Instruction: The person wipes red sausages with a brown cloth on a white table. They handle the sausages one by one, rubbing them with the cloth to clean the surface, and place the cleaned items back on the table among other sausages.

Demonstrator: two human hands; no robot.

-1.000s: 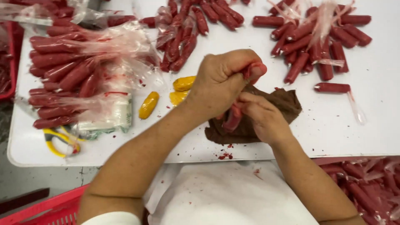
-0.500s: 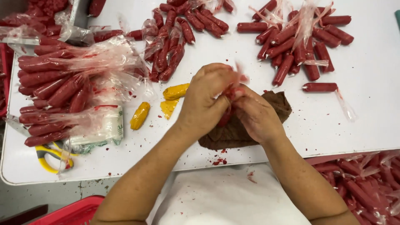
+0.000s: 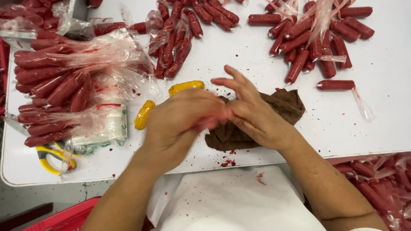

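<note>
The near edge of the white table (image 3: 376, 128) runs just below both wrists, with its rounded corner well off to the left of the left hand; the strip of table surface between the hands and that edge is narrow and speckled with red crumbs. The left hand (image 3: 180, 124) and right hand (image 3: 250, 113) meet at the fingertips over a brown cloth (image 3: 282, 105) that lies crumpled under and just beyond the right hand. The left hand is curled shut around a red sausage (image 3: 209, 122), of which only a blurred reddish end shows between the two hands; the right hand pinches at that end with thumb and lower fingers while its index and middle fingers are spread upward. Just beyond the left hand lie two yellow sausages (image 3: 186, 87), near but not touching it. Further left sits a heap of wrapped red sausages in clear plastic (image 3: 64, 81), and nearer the edge a pair of yellow-handled scissors (image 3: 51, 156). Beyond the right hand, well apart, lies a pile of red sausages (image 3: 312, 38), with a single red sausage (image 3: 336, 84) set apart to its right. Open table remains to the right of the right hand, clear to the far right edge.
</note>
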